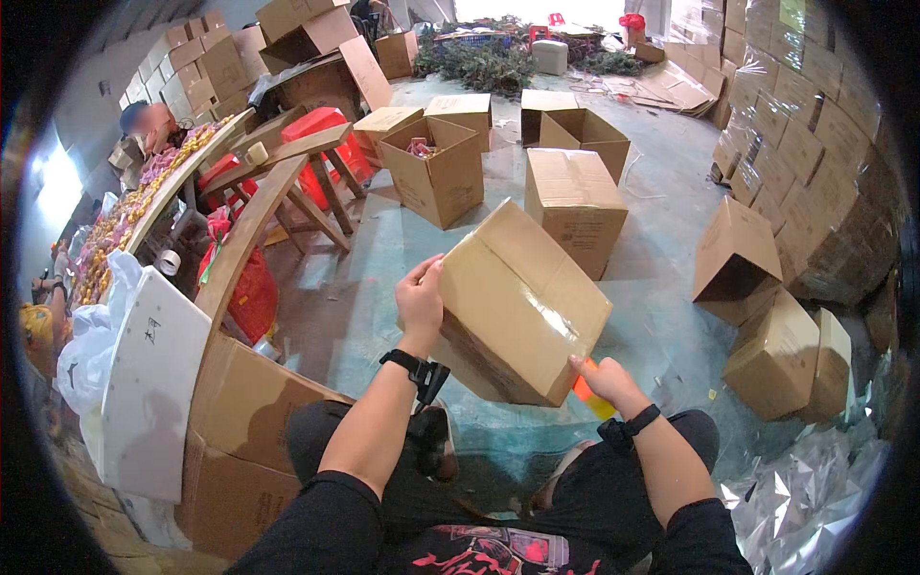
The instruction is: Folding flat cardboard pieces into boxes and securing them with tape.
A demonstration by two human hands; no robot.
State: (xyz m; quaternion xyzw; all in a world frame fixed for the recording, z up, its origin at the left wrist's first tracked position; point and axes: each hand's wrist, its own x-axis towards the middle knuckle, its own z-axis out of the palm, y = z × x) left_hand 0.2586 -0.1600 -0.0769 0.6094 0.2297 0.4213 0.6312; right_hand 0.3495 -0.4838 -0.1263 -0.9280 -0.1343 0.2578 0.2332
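In front of me a cardboard box [522, 297] is tilted, with a glossy strip of tape along its upper face. My left hand [420, 297] is closed on the box's left edge. At the box's lower right corner, my right hand [609, 381] is wrapped round an orange-and-yellow tool [596, 391]; its exact kind is partly hidden by the fingers. The right thumb and fingertips are close to the cardboard. Just beyond stands a closed, taped carton [575, 196].
Open cartons [433, 177] stand ahead. More cartons [771, 355] and silvery sheeting [810, 489] are on the right, below a wrapped carton stack [815, 144]. Wooden benches [251, 230], a red bag [251, 287] and a white board [158, 383] line the left, where a person [144, 134] sits.
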